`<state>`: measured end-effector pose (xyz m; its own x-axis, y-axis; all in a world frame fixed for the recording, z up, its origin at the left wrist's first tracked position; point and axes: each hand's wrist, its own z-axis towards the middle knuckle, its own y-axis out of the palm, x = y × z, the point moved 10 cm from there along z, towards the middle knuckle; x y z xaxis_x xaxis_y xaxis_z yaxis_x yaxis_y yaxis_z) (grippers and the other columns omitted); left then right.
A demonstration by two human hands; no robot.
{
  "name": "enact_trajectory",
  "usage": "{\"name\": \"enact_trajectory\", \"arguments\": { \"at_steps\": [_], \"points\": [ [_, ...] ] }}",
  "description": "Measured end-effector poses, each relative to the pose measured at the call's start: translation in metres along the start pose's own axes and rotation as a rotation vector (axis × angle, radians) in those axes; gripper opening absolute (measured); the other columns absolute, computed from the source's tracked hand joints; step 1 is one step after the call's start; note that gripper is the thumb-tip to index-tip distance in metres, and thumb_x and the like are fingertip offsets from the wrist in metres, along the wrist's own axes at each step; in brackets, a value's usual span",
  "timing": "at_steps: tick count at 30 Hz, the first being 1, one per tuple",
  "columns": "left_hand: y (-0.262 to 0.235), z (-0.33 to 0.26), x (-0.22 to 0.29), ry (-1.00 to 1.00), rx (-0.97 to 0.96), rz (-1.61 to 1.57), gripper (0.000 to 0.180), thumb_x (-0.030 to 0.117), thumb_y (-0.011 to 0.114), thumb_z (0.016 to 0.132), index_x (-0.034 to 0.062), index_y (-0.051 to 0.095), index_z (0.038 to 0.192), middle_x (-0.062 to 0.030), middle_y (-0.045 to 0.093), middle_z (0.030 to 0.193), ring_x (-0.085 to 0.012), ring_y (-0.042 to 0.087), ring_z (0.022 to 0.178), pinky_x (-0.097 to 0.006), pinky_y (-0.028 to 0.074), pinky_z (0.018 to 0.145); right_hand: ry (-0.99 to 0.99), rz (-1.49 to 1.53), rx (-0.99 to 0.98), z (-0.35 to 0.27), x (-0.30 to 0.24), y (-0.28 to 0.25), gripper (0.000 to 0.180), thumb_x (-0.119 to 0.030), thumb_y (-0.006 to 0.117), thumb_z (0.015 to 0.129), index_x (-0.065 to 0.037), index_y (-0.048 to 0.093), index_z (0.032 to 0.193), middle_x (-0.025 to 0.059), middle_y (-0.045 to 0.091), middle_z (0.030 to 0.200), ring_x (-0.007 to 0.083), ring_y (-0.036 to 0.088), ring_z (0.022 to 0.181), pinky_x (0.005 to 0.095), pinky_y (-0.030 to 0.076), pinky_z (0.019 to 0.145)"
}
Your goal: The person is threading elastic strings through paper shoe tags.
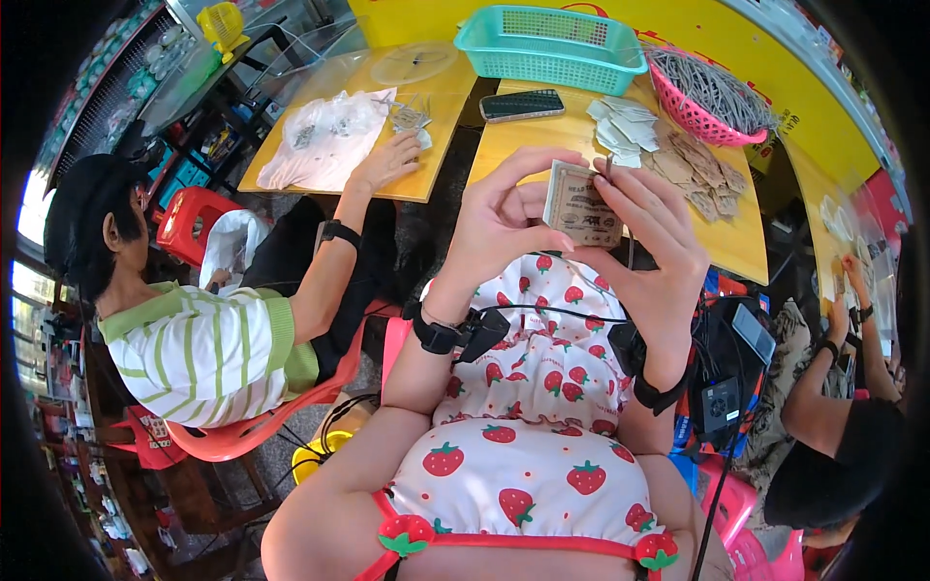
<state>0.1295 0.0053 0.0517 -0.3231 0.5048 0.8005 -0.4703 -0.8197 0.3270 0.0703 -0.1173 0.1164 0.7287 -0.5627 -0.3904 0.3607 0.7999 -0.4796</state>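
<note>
Both hands are raised in front of my chest, at the near edge of the yellow table. Between them is a brown kraft paper tag with dark print and a pale edge on its left side. My left hand grips it from the left, thumb along the lower edge. My right hand pinches its right side with bent fingers. A thin grey cord seems to hang by the right palm; its upper end is hidden. Beyond my hands lie a pile of white cards and a heap of brown tags.
A black phone lies near a teal plastic basket. Grey cords fill a pink basket at the far right. A co-worker in a striped top sits left; another person works at the right. Black devices sit beside me.
</note>
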Motion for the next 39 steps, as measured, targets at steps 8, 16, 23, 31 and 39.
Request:
{"name": "enact_trajectory", "arguments": {
  "at_steps": [8,16,23,31,39],
  "points": [
    [0.007,-0.004,0.0,0.014,-0.028,0.031,0.076,0.001,0.084,0.055,-0.0059,0.049,0.122,-0.013,0.048,0.124,-0.0216,0.052,0.113,-0.036,0.048,0.094,-0.025,-0.03,-0.006,-0.005,-0.005,-0.003,0.053,-0.006,0.079,0.051,0.0,0.066,0.102,0.0087,0.064,0.111,0.0275,0.058,0.101,0.0356,0.05,0.083],
    [0.012,-0.002,0.007,0.148,-0.148,0.081,0.069,-0.011,0.076,0.062,-0.0032,0.047,0.124,-0.0125,0.043,0.128,-0.0265,0.055,0.111,-0.037,0.053,0.088,-0.027,-0.02,-0.017,-0.004,-0.004,-0.002,0.051,-0.007,0.079,0.052,-0.001,0.066,0.102,0.0079,0.064,0.112,0.0277,0.057,0.101,0.036,0.049,0.084],
    [0.004,0.002,-0.001,0.021,-0.032,0.025,0.078,0.009,0.087,0.053,-0.0025,0.05,0.121,-0.0119,0.049,0.122,-0.0214,0.05,0.115,-0.036,0.046,0.096,-0.018,-0.042,-0.033,0.0,0.0,0.0,0.053,-0.008,0.08,0.052,-0.001,0.066,0.102,0.0086,0.064,0.112,0.0275,0.058,0.101,0.0359,0.049,0.084],
    [0.01,-0.001,0.001,0.033,-0.353,-0.042,0.067,0.008,0.083,0.058,-0.0008,0.052,0.118,-0.0119,0.049,0.119,-0.0214,0.049,0.115,-0.036,0.042,0.096,0.336,0.274,-0.064,-0.007,0.046,0.001,0.025,-0.007,0.068,0.077,0.001,0.067,0.101,0.0113,0.067,0.102,0.0225,0.06,0.097,0.0301,0.048,0.08],
    [0.01,-0.003,-0.004,-0.033,-0.353,-0.126,0.07,0.015,0.085,0.057,-0.0008,0.053,0.117,-0.0122,0.052,0.117,-0.021,0.05,0.113,-0.033,0.04,0.096,0.684,0.835,-0.291,-0.034,0.068,0.032,0.016,-0.006,0.062,0.086,0.007,0.067,0.094,0.0076,0.067,0.091,0.0087,0.059,0.081,0.0217,0.047,0.072]
  ]
}}
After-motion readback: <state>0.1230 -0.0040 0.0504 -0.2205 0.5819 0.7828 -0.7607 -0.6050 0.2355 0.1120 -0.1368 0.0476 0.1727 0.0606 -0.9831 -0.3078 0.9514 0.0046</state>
